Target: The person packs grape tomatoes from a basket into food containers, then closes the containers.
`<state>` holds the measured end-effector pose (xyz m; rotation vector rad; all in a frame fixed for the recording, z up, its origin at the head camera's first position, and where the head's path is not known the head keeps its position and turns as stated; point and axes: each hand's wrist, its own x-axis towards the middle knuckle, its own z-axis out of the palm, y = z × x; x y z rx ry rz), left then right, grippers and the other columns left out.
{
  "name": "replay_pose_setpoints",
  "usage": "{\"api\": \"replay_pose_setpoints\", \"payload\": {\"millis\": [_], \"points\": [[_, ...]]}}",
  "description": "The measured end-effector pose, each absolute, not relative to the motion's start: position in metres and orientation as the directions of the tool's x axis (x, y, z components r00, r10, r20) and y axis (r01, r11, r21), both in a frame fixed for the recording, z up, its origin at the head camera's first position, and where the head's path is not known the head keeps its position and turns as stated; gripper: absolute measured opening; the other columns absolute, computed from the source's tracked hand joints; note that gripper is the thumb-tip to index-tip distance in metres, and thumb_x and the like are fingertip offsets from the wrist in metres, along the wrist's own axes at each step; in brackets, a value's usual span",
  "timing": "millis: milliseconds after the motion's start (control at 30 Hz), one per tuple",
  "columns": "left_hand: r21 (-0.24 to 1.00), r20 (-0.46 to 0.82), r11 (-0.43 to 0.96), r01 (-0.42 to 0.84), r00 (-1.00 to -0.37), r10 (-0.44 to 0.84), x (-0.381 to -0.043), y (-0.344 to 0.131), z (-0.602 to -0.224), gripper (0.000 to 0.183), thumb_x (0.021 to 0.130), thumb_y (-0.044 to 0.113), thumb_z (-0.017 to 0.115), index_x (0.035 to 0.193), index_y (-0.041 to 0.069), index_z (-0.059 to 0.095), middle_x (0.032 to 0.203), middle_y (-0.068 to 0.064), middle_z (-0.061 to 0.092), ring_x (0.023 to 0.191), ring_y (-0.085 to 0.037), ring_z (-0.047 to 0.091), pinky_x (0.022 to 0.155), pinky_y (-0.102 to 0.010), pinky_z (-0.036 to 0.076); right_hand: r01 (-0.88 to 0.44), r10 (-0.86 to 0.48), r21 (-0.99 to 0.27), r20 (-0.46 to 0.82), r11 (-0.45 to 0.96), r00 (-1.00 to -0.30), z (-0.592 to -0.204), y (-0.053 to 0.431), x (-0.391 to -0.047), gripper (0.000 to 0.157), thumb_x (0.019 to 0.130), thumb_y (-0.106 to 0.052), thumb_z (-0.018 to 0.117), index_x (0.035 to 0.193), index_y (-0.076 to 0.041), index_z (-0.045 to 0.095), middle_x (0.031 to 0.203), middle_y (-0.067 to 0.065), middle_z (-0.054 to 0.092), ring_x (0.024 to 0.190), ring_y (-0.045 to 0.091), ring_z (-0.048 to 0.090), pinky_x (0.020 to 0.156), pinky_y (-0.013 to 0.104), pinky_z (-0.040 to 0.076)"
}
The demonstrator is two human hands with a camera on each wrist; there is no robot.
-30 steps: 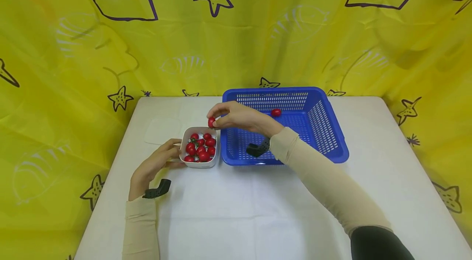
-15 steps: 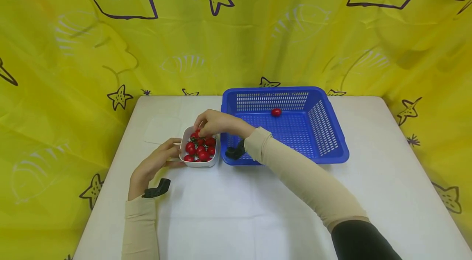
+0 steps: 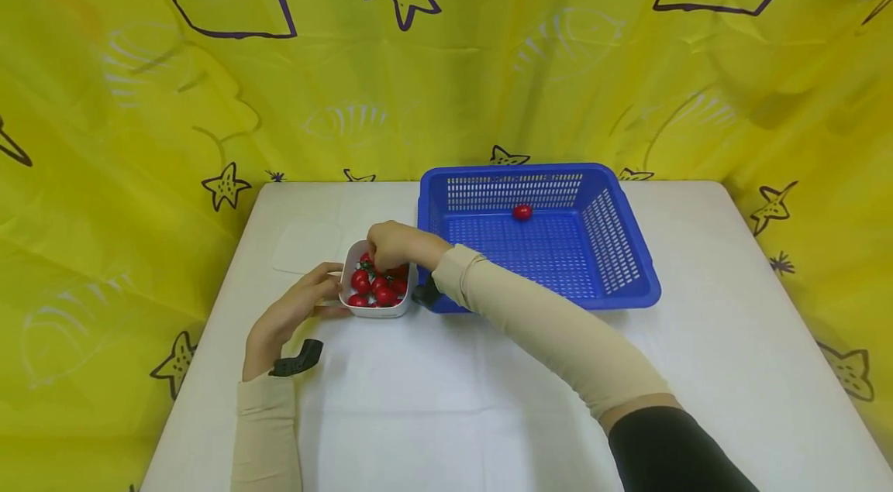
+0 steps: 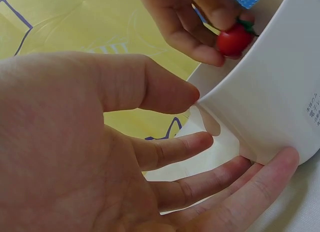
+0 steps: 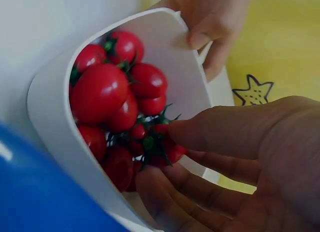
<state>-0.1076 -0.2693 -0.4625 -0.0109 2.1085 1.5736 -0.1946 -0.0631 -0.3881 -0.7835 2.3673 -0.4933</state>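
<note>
A small white container (image 3: 377,312) on the table holds several red cherry tomatoes (image 5: 100,92) with green stems. My right hand (image 3: 401,246) reaches down inside from its far side. Its thumb and fingers pinch a cherry tomato (image 4: 234,41), seen just inside the rim in the left wrist view. My left hand (image 3: 296,314) steadies the container from the left, the thumb at the rim and the nearly straight fingers touching the lower wall.
A blue plastic basket (image 3: 638,244) stands right beside the container, under the right forearm. One cherry tomato (image 3: 522,212) lies in it near the back wall. A faint translucent lid-like sheet (image 3: 303,244) lies on the table at left. Yellow patterned curtain (image 3: 446,104) surrounds the table.
From above the container's back right corner, my right hand has moved left and down into it with a cherry tomato. My left hand has stayed at the container's side.
</note>
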Motion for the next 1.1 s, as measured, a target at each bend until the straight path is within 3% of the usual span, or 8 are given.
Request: {"api": "replay_pose_setpoints", "payload": {"millis": [267, 667, 1100], "points": [[0.895, -0.4, 0.328, -0.303, -0.872, 0.284, -0.107, -0.269, -0.465, 0.048, 0.102, 0.018, 0.041, 0.146, 0.001, 0.031, 0.138, -0.029, 0.045, 0.109, -0.028, 0.064, 0.097, -0.041, 0.057, -0.464, -0.602, -0.387, -0.444, 0.797, -0.664, -0.397, -0.069, -0.191, 0.013, 0.085, -0.002, 0.064, 0.094, -0.009, 0.058, 0.09, 0.004, 0.058, 0.08, 0.016, 0.055, 0.06, 0.019, 0.05], [0.896, -0.398, 0.328, -0.301, -0.871, 0.288, -0.106, -0.269, -0.465, 0.047, 0.102, 0.019, 0.042, 0.145, 0.003, 0.032, 0.138, -0.028, 0.046, 0.107, -0.026, 0.065, 0.097, -0.041, 0.056, -0.452, -0.59, -0.382, -0.461, 0.806, -0.663, -0.397, -0.07, -0.188, 0.018, 0.084, -0.002, 0.067, 0.1, -0.007, 0.06, 0.094, 0.006, 0.062, 0.079, 0.016, 0.057, 0.061, 0.019, 0.054], [0.896, -0.395, 0.33, -0.297, -0.872, 0.29, -0.107, -0.27, -0.463, 0.048, 0.102, 0.019, 0.042, 0.146, 0.002, 0.03, 0.138, -0.029, 0.044, 0.103, -0.026, 0.068, 0.097, -0.041, 0.057, -0.477, -0.616, -0.394, -0.423, 0.785, -0.665, -0.39, -0.068, -0.191, 0.012, 0.083, -0.003, 0.066, 0.093, -0.007, 0.061, 0.087, 0.004, 0.059, 0.077, 0.015, 0.055, 0.06, 0.019, 0.05]]}}
